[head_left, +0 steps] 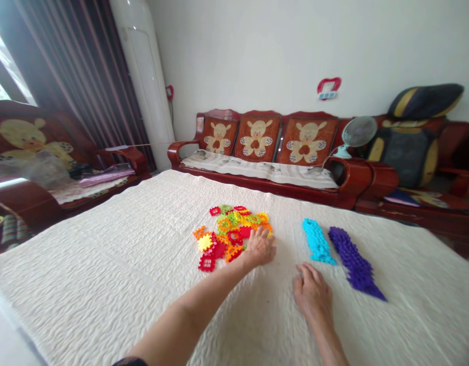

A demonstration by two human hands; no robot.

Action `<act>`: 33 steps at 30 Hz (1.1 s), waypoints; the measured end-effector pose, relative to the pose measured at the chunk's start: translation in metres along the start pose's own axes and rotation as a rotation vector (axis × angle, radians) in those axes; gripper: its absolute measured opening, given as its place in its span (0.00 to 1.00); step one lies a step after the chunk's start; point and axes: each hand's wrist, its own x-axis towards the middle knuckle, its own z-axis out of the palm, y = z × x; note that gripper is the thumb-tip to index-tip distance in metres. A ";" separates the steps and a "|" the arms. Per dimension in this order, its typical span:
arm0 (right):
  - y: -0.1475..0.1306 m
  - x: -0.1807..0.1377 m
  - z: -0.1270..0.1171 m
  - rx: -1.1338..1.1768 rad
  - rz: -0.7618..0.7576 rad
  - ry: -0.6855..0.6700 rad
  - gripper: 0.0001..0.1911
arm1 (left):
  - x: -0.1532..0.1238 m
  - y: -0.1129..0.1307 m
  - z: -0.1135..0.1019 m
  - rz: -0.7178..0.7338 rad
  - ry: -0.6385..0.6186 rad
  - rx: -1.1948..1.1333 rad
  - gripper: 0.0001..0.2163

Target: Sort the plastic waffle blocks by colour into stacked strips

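Interlocking plastic tiles (219, 249) in red, orange, yellow and green lie piled beneath and left of the left hand (260, 247), the nearer one, its half-curled fingers covering the pile's right edge, any grip hidden. The right hand (314, 292), loosely open, seemingly empty, sits beside turquoise (318, 243) and purple tile rows (354, 262) slanting away leftward.

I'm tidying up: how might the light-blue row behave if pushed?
The light-blue row looks like overlapping plastic pieces, so it would probably spread rather than move as one. The pieces look thin, so each is likely light. Lying low on the cloth, it seems unlikely to roll.
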 end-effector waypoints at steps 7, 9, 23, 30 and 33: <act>-0.001 0.001 -0.002 -0.005 0.023 -0.042 0.21 | -0.021 -0.009 0.012 0.106 0.015 0.010 0.20; 0.000 0.002 -0.002 -0.007 0.023 -0.045 0.21 | -0.020 -0.017 0.012 0.095 0.055 0.013 0.18; -0.002 0.001 -0.003 -0.005 -0.014 0.004 0.19 | -0.126 -0.090 -0.035 -0.119 0.120 0.031 0.35; -0.002 0.000 -0.003 -0.005 -0.003 0.019 0.18 | -0.142 -0.119 -0.017 -0.151 0.131 0.013 0.35; -0.001 0.001 -0.002 -0.008 -0.003 0.021 0.18 | -0.129 -0.130 -0.007 -0.150 0.214 0.003 0.32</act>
